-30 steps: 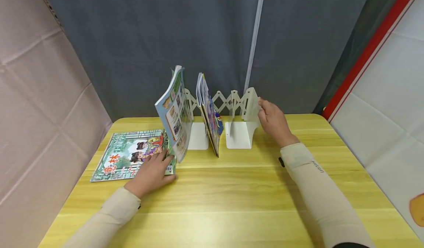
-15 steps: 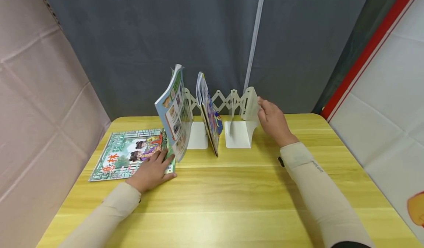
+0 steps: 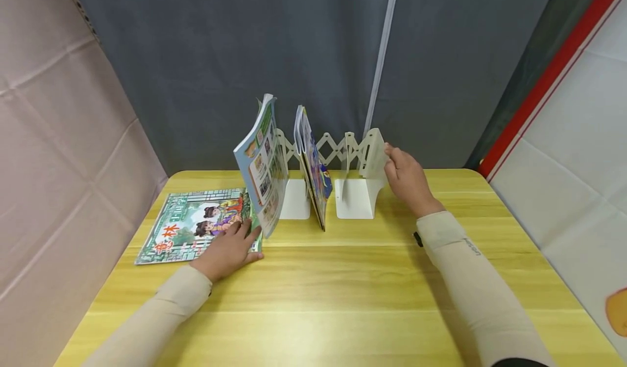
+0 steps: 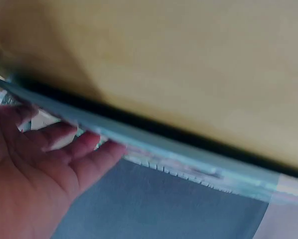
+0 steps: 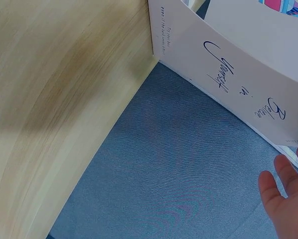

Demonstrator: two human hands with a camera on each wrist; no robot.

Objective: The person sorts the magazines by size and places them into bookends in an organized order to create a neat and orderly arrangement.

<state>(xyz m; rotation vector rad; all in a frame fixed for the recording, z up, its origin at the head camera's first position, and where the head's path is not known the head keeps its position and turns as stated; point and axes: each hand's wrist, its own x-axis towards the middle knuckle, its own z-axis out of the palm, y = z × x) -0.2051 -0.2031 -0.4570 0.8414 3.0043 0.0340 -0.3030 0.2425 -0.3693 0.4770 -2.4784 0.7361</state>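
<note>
My left hand (image 3: 227,250) rests with spread fingers on the near right corner of a green illustrated magazine (image 3: 183,225) lying flat on the table. In the left wrist view its fingertips touch the edge of the magazine (image 4: 189,154). A white expandable book rack (image 3: 355,201) with a zigzag lattice stands at the back. My right hand (image 3: 409,184) touches the outer side of its right end panel. The right wrist view shows loosely extended fingers (image 5: 271,191) near the edge of the lettered panel (image 5: 223,74); the thumb is out of that view.
A blue magazine (image 3: 262,176) stands at the rack's left end, leaning out over the flat magazine. Thinner colourful books (image 3: 313,179) stand upright in the rack's middle. A dark grey curtain (image 3: 220,56) hangs behind the wooden table (image 3: 313,296).
</note>
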